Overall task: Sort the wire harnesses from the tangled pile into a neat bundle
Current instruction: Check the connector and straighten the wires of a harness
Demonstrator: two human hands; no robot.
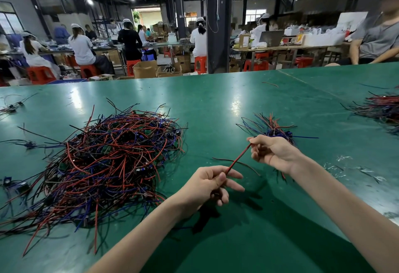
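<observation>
We are early in the sorting, by our reckoning. To the left of our left hand (212,183) the tangled pile (103,164) lies broad and thick, red, blue and black leads crossing every way with small green boards caught among them, and it holds by far the greater share of the work. Just beyond our right hand (273,151) sits the small bundle (269,124), its leads fanning away from us in roughly one direction; a few dark ends show under the right wrist, so the bundle may be partly gripped in that palm, though we cannot tell for sure. Between the two hands one red-and-black harness (238,158) is stretched straight and clear of the green table (216,100). The left hand pinches its near end between thumb and curled fingers, and the right pinches its far end between thumb and forefinger. We judge that this harness is being straightened before joining the bundle. A loose dark wire (237,162) lies on the table under the stretched harness. Far to the right of our right hand lies another heap of wires (382,108), and stray harnesses (28,144) lie far left of the pile. Nearly all of the pile remains to be drawn out.
</observation>
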